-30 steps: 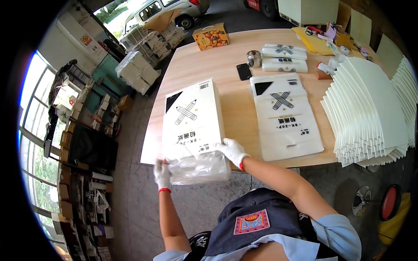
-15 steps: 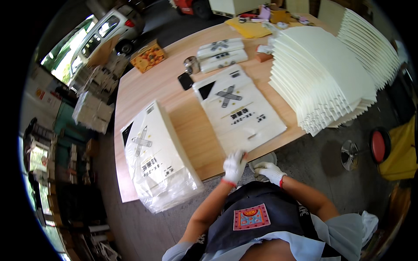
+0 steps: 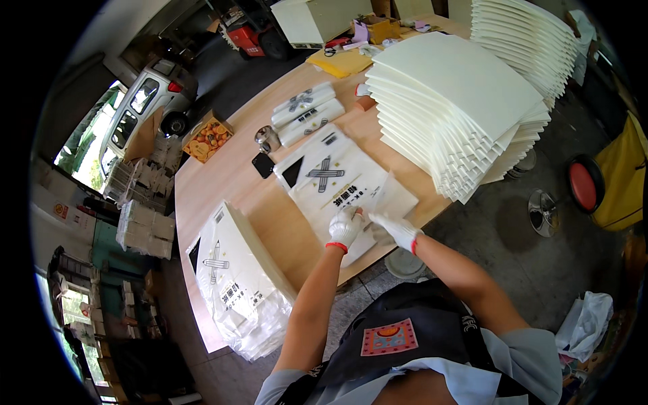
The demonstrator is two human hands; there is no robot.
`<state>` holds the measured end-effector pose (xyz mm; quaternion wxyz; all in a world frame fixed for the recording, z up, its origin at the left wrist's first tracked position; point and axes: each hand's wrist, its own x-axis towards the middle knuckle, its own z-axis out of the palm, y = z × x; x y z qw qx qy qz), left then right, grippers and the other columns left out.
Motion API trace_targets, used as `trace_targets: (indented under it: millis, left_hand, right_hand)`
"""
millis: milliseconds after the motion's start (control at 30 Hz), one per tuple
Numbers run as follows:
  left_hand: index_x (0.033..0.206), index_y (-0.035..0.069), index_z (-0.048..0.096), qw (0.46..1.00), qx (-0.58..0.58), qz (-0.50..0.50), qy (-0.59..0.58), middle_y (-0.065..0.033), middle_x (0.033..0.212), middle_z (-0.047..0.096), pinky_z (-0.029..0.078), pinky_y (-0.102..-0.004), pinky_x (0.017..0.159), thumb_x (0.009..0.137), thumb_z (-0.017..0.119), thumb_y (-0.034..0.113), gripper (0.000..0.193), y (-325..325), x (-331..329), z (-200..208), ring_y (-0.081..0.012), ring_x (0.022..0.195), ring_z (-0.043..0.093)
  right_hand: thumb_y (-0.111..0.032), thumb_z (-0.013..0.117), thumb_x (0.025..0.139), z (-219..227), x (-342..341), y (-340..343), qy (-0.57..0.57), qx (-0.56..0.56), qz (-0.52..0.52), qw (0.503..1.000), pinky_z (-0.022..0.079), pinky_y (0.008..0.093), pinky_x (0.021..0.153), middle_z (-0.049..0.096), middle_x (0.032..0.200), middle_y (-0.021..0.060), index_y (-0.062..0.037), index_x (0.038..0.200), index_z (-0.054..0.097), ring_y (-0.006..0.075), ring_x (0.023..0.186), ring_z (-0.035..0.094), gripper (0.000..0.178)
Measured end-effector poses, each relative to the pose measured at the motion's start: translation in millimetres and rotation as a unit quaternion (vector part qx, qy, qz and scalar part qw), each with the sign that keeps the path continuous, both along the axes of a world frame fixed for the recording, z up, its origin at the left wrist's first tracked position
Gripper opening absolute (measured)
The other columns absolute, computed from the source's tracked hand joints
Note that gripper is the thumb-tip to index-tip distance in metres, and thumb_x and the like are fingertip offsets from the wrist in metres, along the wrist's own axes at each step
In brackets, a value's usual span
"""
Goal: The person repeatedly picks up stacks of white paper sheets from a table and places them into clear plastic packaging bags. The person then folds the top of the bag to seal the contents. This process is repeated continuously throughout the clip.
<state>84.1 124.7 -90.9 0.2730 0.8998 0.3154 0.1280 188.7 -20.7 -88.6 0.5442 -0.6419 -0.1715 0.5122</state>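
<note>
A stack of flat clear plastic bags [image 3: 317, 155] with black pencil print lies on the table in front of me. My left hand [image 3: 345, 226], in a white knit glove with a red cuff, is closed with bent fingers on the near part of the top bag. My right hand [image 3: 399, 231], gloved the same way, reaches over the bag's near right corner with its fingers stretched out. Between and beyond the hands the thin film is lifted and creased. Farther left, a pile of printed bags filled with white sheets [image 3: 233, 270] overhangs the table's near edge.
Tall fanned stacks of white sheets [image 3: 459, 88] fill the table's right side. Rolled printed bags [image 3: 307, 111], a metal can [image 3: 267, 139], a black phone [image 3: 263, 165] and an orange-patterned box [image 3: 208, 138] sit farther back. A round stool [image 3: 584, 182] stands at right; a lidded bucket [image 3: 405, 263] is below the edge.
Both hands have moved forward from the table's near edge onto the bag stack. The top bag's near right corner is now lifted and creased. My view has shifted.
</note>
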Motion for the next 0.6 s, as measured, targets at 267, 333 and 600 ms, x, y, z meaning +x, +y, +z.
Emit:
trace_targets:
  millis: [267, 333, 600]
  left_hand:
    - [0.095, 0.011, 0.054, 0.657, -0.513, 0.022, -0.552, -0.0055, 0.082, 0.063, 0.046, -0.0245, 0.062, 0.092, 0.05, 0.012, 0.005, 67.2, 13.2, 50.3, -0.0092, 0.064, 0.053]
    - [0.102, 0.008, 0.051, 0.737, -0.459, 0.098, -0.487, -0.006, 0.088, 0.066, 0.043, -0.0209, 0.056, 0.091, 0.051, 0.01, 0.011, 60.0, 4.7, 92.8, -0.0066, 0.061, 0.051]
    - [0.105, 0.005, 0.052, 0.937, -0.258, 0.043, -0.233, -0.0035, 0.094, 0.069, 0.04, -0.0192, 0.052, 0.091, 0.052, 0.009, 0.015, 35.6, -3.0, 118.1, -0.0046, 0.058, 0.047]
  right_hand:
    - [-0.044, 0.049, 0.089, -65.0, 42.6, 24.5, -0.509, -0.17, 0.129, 0.834, 0.05, 0.0355, 0.064, 0.065, 0.064, 0.0071, -0.0057, 0.09, 0.067, 0.0188, 0.06, 0.063, 0.043]
    - [-0.042, 0.048, 0.089, -38.3, 41.3, 17.8, -0.472, -0.211, 0.275, 0.811, 0.05, 0.0354, 0.064, 0.065, 0.068, 0.0079, -0.0061, 0.091, 0.067, 0.0202, 0.059, 0.062, 0.041]
    - [-0.029, 0.05, 0.088, 42.5, -1.6, 77.0, -0.486, 0.084, 0.215, 0.843, 0.049, 0.0422, 0.075, 0.065, 0.097, 0.0151, -0.0054, 0.111, 0.056, 0.0347, 0.081, 0.062, 0.033]
